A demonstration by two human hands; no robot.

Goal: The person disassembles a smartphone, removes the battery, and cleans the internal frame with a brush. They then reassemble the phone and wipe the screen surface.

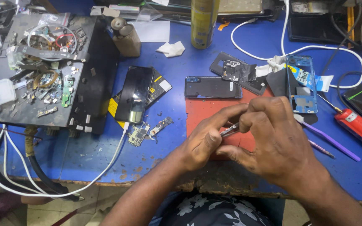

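Tiny metal part (229, 130), thin and shiny, is pinched between both hands over the red mat (197, 109). The left hand (206, 140) grips it with thumb and forefinger, and the right hand (273, 140) curls closed round its other end. It looks light, stiff and easy to bend or drop, so I'd hold it by the edges. A black back cover (213, 87) lies just beyond, and a blue phone frame (301, 83) sits to the right.

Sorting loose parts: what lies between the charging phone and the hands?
Head view: two small circuit boards lie on the blue table between the phone and the left hand.
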